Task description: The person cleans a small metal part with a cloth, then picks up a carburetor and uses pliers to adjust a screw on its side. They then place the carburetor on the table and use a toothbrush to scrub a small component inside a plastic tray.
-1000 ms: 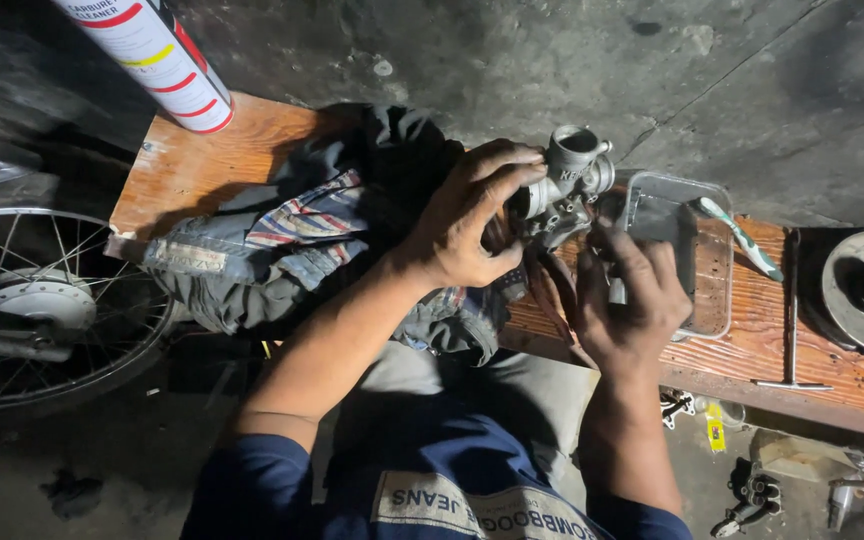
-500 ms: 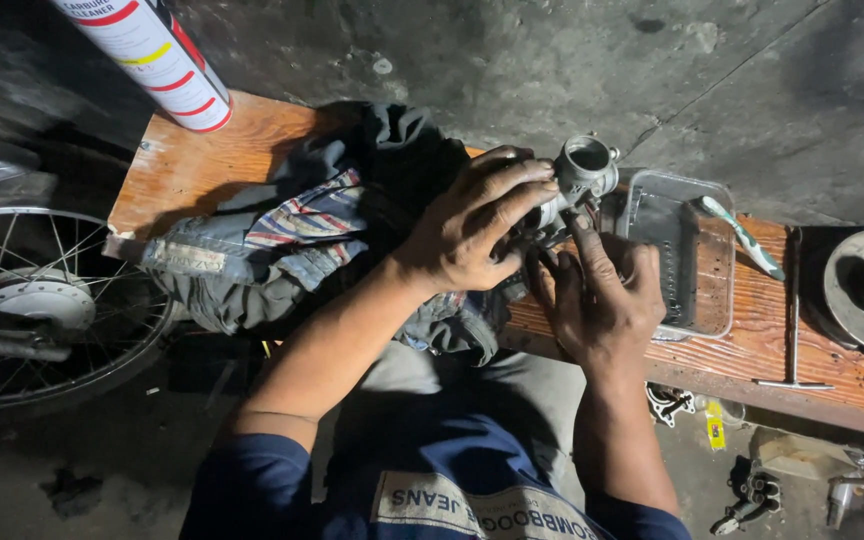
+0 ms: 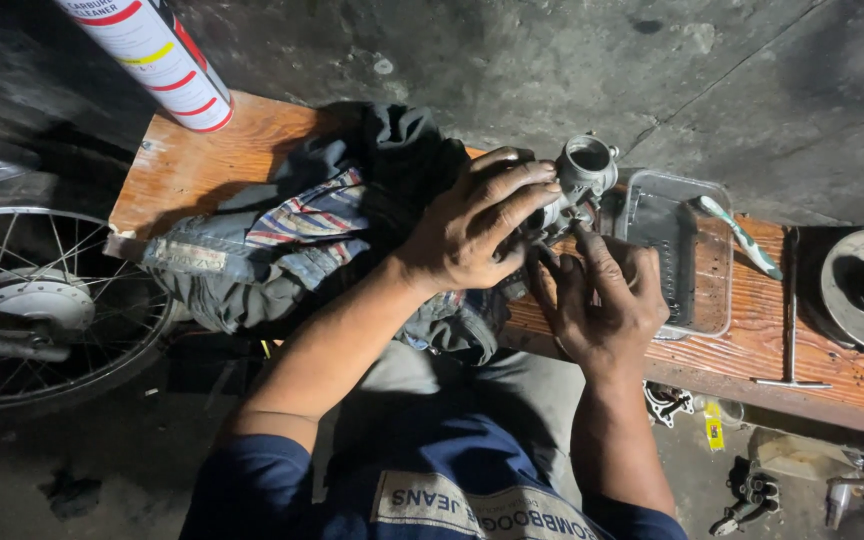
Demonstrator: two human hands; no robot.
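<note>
Left hand clamped over grey metal carburettor, held above wooden desk beside clear plastic tray; right hand beneath, fingertips pinching its underside.

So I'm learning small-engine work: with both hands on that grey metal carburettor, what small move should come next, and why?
Probably hold steady. The left hand clamps the grey metal carburettor over the wooden bench while the right hand fingers work its underside.

Grey metal carburetor — striped rag, red-white spray can.
</note>
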